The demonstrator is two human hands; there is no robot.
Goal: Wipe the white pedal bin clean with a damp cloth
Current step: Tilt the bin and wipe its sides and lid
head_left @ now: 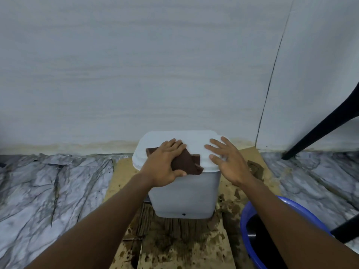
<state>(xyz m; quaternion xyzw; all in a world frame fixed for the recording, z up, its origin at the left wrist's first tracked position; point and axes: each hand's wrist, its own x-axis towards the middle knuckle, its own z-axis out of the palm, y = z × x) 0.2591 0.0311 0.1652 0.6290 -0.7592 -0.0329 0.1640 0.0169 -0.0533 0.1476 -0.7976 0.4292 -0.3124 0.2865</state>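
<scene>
The white pedal bin (184, 197) stands against the wall on wet brown cardboard, its lid (194, 141) closed. A dark brown cloth (188, 164) lies on the front left of the lid. My left hand (165, 164) presses flat on the cloth, thumb hooked over the lid's front edge. My right hand (227, 162) rests on the lid's right side, fingers spread, holding nothing.
A blue bucket (246, 224) stands at the lower right, close under my right forearm. Black chair legs (320, 131) slant at the right. Stained cardboard (174, 245) covers the floor under the bin, with marbled flooring (48, 191) on both sides. The wall is right behind the bin.
</scene>
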